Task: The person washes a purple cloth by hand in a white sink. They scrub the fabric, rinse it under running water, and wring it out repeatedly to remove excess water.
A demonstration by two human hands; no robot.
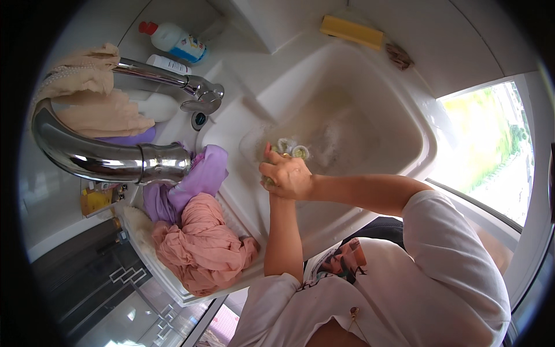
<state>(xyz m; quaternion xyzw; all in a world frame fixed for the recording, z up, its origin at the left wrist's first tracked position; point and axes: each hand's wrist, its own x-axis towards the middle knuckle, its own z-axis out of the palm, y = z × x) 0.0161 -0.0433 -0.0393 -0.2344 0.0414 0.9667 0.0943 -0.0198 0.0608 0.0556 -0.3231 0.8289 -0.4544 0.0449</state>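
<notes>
Over the white sink basin (352, 191), my two hands are pressed together around a small bunched green and white cloth (300, 152). Two rounded, white-edged ends of it stick out beyond my fingers; its exact kind cannot be made out. My right hand (293, 177) lies on top, fingers wrapped round the bundle. Beneath it is my left hand (278, 191), mostly hidden and closed on the same cloth. Cloudy, sudsy water (329, 136) stands in the basin just past my hands.
A large chrome faucet (87, 150) arches in from the left, with purple cloth (209, 168) under its spout. Pink cloth (202, 248) is heaped on the ribbed ledge. Behind are a red-capped bottle (176, 41), a faucet handle (202, 97), a yellow bar (351, 32) and a brown scrubber (399, 56).
</notes>
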